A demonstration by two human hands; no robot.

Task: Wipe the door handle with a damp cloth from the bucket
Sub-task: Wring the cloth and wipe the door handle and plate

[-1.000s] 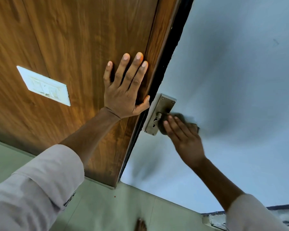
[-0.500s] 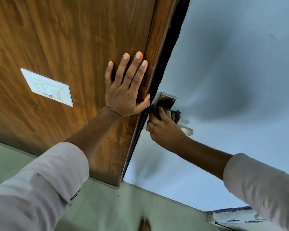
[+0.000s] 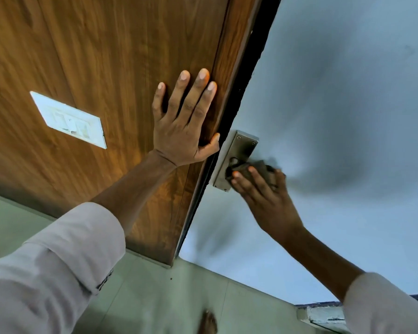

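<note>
The wiping looks well under way: the right hand presses a bunched dark grey cloth around the lever of the brushed-metal door handle plate on the pale grey door, while the left hand lies flat and open on the brown wooden panel, bucket unseen.

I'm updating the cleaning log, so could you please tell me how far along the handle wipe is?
Done: the cloth is out and in the right hand. In hand: it is pressed over the door handle while the left hand braces on the wooden panel. Left: whether the metal plate is clean is unclear.
</note>
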